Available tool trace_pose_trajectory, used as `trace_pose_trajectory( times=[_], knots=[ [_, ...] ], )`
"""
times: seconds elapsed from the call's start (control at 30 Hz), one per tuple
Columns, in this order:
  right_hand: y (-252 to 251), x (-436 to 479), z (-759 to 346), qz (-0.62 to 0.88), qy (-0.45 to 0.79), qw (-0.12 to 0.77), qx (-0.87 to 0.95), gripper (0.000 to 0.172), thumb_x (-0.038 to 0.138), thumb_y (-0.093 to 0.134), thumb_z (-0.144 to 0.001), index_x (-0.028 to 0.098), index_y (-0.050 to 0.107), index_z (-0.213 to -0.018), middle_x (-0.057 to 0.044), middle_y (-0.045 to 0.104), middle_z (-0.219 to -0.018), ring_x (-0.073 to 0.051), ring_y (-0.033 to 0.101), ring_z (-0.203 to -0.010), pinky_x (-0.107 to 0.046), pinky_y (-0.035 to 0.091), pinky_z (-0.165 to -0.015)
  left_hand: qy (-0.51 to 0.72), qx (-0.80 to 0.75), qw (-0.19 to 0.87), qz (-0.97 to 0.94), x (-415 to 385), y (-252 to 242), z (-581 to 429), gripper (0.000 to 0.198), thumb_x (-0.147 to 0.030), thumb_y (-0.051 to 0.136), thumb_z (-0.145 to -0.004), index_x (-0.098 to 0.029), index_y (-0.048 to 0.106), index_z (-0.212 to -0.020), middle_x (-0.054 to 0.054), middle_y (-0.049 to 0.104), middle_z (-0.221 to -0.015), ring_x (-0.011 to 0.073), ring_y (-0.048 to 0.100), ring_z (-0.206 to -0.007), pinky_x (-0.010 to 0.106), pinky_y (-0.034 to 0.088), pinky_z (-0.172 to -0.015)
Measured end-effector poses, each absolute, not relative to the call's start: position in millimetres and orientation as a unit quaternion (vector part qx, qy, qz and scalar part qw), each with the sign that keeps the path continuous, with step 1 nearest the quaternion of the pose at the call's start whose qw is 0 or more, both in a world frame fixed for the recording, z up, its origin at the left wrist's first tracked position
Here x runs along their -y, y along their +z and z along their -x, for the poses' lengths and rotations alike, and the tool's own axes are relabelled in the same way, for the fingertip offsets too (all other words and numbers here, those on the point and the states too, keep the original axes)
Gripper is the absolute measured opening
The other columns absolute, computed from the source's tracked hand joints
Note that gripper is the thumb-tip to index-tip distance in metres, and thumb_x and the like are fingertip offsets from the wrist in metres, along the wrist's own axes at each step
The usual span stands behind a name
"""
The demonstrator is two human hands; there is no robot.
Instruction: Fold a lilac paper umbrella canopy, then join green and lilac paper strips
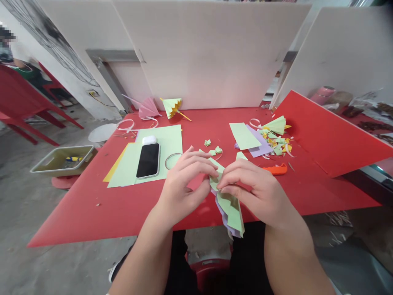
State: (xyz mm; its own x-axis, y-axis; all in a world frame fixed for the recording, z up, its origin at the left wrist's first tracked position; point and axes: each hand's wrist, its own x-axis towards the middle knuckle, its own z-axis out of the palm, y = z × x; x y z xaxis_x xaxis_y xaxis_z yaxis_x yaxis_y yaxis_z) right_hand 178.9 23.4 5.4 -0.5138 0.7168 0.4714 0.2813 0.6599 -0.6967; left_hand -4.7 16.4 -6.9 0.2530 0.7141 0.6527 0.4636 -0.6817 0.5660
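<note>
Both my hands meet over the front edge of the red table point(92, 205). Between them is a pleated piece of light green and lilac paper point(231, 213), folded like a fan, hanging down toward my lap. My left hand point(184, 180) pinches its upper end with curled fingers. My right hand point(251, 188) grips the same upper end from the right, fingers pressed together. Small green paper scraps point(213, 149) lie just beyond my fingers.
A black phone point(148, 160) and a white earbud case point(149, 140) rest on green sheets point(167, 141) at the left. An orange cutter point(276, 169), paper offcuts point(278, 141), green and lilac sheets point(245, 137), finished fans point(172, 107) and a tilted red board point(328, 135) surround them. A tray point(61, 159) sits on the floor.
</note>
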Motion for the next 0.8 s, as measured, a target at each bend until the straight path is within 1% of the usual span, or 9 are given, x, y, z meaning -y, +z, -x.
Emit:
trace_pose_trajectory(
  times=[0.17,0.3,0.4,0.47,0.6,0.7,0.8],
  knots=[
    [4.0,-25.3,-178.2,0.31,0.292,0.405,0.809,0.008,0.019,0.055,-0.085,0.021,0.063,-0.083,0.001,0.062,-0.082,-0.011,0.059,-0.081,-0.026,0.048,-0.076,0.488,-0.383,0.114,-0.776,-16.4,-6.2,4.8,0.024,-0.001,0.048,-0.073,-0.021,0.058,-0.08,0.001,0.067,-0.085,0.0193,0.058,-0.103,0.041,0.041,-0.099],
    [3.4,-26.1,-179.1,0.309,0.297,0.415,0.803,0.01,0.022,0.058,-0.083,0.023,0.066,-0.089,0.0,0.065,-0.088,-0.012,0.06,-0.088,-0.026,0.048,-0.08,0.486,-0.418,0.104,-0.761,-17.1,-7.5,4.1,0.022,-0.001,0.048,-0.072,-0.021,0.056,-0.078,-0.001,0.064,-0.081,0.0173,0.058,-0.099,0.041,0.037,-0.102],
    [3.4,-25.3,-181.6,0.311,0.298,0.436,0.79,0.021,0.032,0.062,-0.08,0.023,0.065,-0.099,-0.002,0.066,-0.093,-0.014,0.06,-0.089,-0.029,0.049,-0.08,0.481,-0.448,0.075,-0.749,-17.1,-7.6,3.7,0.021,-0.002,0.049,-0.073,-0.021,0.056,-0.079,-0.002,0.062,-0.078,0.0153,0.059,-0.091,0.042,0.033,-0.104],
    [3.9,-25.0,-183.9,0.314,0.286,0.446,0.788,0.029,0.035,0.064,-0.079,0.024,0.063,-0.106,-0.002,0.066,-0.098,-0.015,0.06,-0.09,-0.03,0.049,-0.081,0.478,-0.46,0.06,-0.746,-16.7,-7.1,3.8,0.02,-0.003,0.05,-0.074,-0.021,0.056,-0.082,-0.002,0.062,-0.079,0.0144,0.059,-0.087,0.043,0.033,-0.103],
    [6.4,-24.5,-188.2,0.308,0.294,0.42,0.802,0.031,0.037,0.057,-0.084,0.024,0.06,-0.112,-0.004,0.066,-0.103,-0.015,0.06,-0.093,-0.028,0.051,-0.075,0.472,-0.462,0.047,-0.749,-15.1,-6.6,4.8,0.021,-0.004,0.05,-0.076,-0.022,0.057,-0.086,-0.002,0.063,-0.082,0.014,0.059,-0.084,0.042,0.033,-0.103],
    [8.1,-20.7,-188.1,0.361,0.252,0.402,0.802,0.035,0.038,0.062,-0.08,0.025,0.06,-0.112,-0.003,0.065,-0.104,-0.016,0.06,-0.092,-0.028,0.051,-0.073,0.462,-0.467,0.048,-0.753,-13.9,-7.1,5.2,0.028,-0.007,0.051,-0.079,-0.024,0.056,-0.101,-0.002,0.065,-0.084,0.0139,0.06,-0.085,0.043,0.031,-0.105],
    [6.6,-16.1,-184.0,0.424,0.153,0.398,0.799,0.031,0.029,0.061,-0.08,0.024,0.06,-0.111,-0.002,0.067,-0.1,-0.015,0.062,-0.088,-0.028,0.051,-0.075,0.444,-0.463,0.048,-0.766,-12.8,-8.3,4.2,0.041,-0.008,0.05,-0.082,-0.026,0.05,-0.118,-0.003,0.066,-0.085,0.0135,0.061,-0.086,0.044,0.03,-0.106]
  ],
)
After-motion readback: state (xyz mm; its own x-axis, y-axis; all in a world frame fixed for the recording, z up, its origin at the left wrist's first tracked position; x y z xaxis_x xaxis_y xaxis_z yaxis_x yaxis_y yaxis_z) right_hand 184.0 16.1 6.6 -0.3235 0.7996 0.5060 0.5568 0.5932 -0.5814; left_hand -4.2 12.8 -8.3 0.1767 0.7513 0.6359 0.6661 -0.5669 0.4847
